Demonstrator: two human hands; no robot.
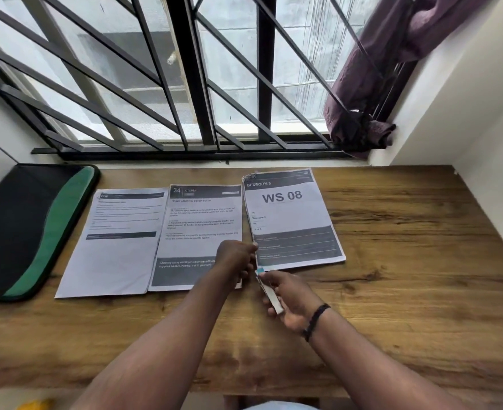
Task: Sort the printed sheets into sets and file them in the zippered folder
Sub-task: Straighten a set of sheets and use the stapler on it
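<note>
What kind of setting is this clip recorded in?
Probably a room in a home, at a wooden desk set against a barred window. A purple curtain is bunched at the window's right side, and printed sheets and a zippered folder lie on the desk.

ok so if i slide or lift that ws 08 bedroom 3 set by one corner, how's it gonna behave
The WS 08 set looks like thin printed sheets, so lifted by one corner it would probably droop. Its top-left corner looks ragged, perhaps stapled; if so the sheets should stay together, otherwise they may fan apart. It lies flat on the smooth wooden desk, so a push should slide it easily.
</note>
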